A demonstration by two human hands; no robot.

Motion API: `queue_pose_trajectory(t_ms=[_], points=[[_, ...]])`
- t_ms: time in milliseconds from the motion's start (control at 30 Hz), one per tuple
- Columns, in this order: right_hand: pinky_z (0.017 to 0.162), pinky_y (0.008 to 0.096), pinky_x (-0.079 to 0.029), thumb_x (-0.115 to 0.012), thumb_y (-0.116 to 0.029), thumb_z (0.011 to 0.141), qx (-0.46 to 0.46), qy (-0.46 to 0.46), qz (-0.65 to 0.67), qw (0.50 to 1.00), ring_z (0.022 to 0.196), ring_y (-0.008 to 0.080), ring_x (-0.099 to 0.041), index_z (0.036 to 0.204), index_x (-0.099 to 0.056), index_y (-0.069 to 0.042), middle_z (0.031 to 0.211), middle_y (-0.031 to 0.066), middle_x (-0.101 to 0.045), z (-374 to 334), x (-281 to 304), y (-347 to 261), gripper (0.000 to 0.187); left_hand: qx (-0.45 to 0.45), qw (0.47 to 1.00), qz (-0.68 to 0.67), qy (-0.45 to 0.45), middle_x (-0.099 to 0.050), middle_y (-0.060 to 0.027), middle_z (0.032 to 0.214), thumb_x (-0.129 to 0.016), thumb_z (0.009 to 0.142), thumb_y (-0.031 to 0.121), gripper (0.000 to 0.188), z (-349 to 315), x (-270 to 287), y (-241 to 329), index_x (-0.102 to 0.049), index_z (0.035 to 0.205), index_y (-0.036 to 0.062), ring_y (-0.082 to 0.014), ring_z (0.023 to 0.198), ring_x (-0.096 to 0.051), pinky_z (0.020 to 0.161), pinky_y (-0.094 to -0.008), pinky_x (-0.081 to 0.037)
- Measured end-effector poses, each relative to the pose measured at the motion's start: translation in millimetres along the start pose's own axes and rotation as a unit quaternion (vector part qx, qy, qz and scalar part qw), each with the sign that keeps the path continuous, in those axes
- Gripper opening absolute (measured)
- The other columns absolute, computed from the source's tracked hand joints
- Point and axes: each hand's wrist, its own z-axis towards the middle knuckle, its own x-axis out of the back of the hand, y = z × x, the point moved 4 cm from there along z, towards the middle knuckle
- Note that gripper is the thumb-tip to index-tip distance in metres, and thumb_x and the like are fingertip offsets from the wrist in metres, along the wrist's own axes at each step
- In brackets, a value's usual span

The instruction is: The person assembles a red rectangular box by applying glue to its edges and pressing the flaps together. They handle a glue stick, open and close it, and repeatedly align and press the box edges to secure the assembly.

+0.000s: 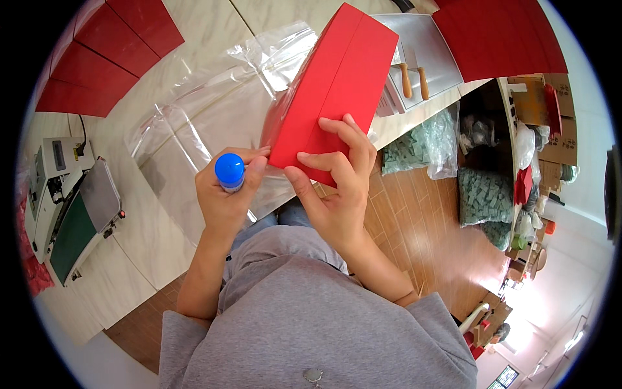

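Note:
A large red box [337,91] stands slanted on the table in front of me, its near corner close to my body. Wrapped in my left hand [225,194] is a glue stick [229,170] with a round blue cap, its lower part hidden by the fingers. That hand's thumb and forefinger meet at the box's near left corner. My right hand [340,178] grips the box's near end, with bent, spread fingertips pressed on the red face and the thumb at the lower edge.
Clear plastic film [188,129] lies under and left of the box. A grey-and-green machine [78,201] stands at left. Red boxes [123,45] are at far left, more red panels [499,39] at far right. Wooden-handled tools [405,81] rest on a metal tray [437,58]; filled bags [484,194] sit below.

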Motion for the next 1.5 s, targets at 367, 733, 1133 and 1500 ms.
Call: queue_pose_trajectory(t_ms=[367, 733, 1133, 1500], points=[[0.099, 0.0446, -0.031, -0.07, -0.006, 0.074, -0.035, -0.024, 0.024, 0.999, 0.125, 0.0375, -0.034, 0.084, -0.063, -0.005, 0.122, 0.0126, -0.052, 4, 5, -4, 0.012, 0.006, 1.0, -0.007, 0.007, -0.069, -0.0108, 0.086, -0.067, 0.08, 0.004, 0.009, -2, -1, 0, -0.068, 0.086, -0.003, -0.0153, 0.082, -0.064, 0.076, -0.0262, -0.049], [0.103, 0.041, -0.028, -0.051, -0.004, 0.088, -0.029, 0.017, 0.052, 0.998, 0.126, 0.034, -0.036, 0.099, -0.06, -0.004, 0.123, 0.0125, -0.053, -4, -5, 5, 0.014, 0.066, 0.995, -0.069, 0.004, -0.069, -0.009, 0.087, -0.071, 0.081, 0.012, 0.017, -4, -1, 0, -0.067, 0.089, -0.0022, -0.0107, 0.08, -0.064, 0.072, -0.0237, -0.05], [0.11, 0.0366, -0.019, -0.032, -0.013, 0.097, -0.085, 0.014, 0.227, 0.97, 0.134, 0.024, -0.025, 0.129, -0.04, 0.003, 0.138, 0.0129, -0.038, -12, -18, -5, 0.038, 0.065, 0.994, -0.049, 0.073, -0.069, -0.005, 0.079, -0.074, 0.079, 0.026, 0.029, -5, 4, 0, -0.068, 0.088, -0.0002, -0.0063, 0.071, -0.06, 0.065, -0.0216, -0.047], [0.099, 0.0375, -0.029, -0.053, -0.004, 0.085, 0.089, -0.188, -0.019, 0.978, 0.112, 0.0295, -0.048, 0.107, -0.062, -0.004, 0.122, 0.0121, -0.056, 31, 20, 13, 0.024, 0.031, 0.992, -0.095, 0.078, -0.066, -0.0044, 0.101, -0.07, 0.08, 0.013, 0.027, -18, -2, -10, -0.066, 0.105, 0.0045, -0.0089, 0.085, -0.06, 0.079, -0.024, -0.047]])
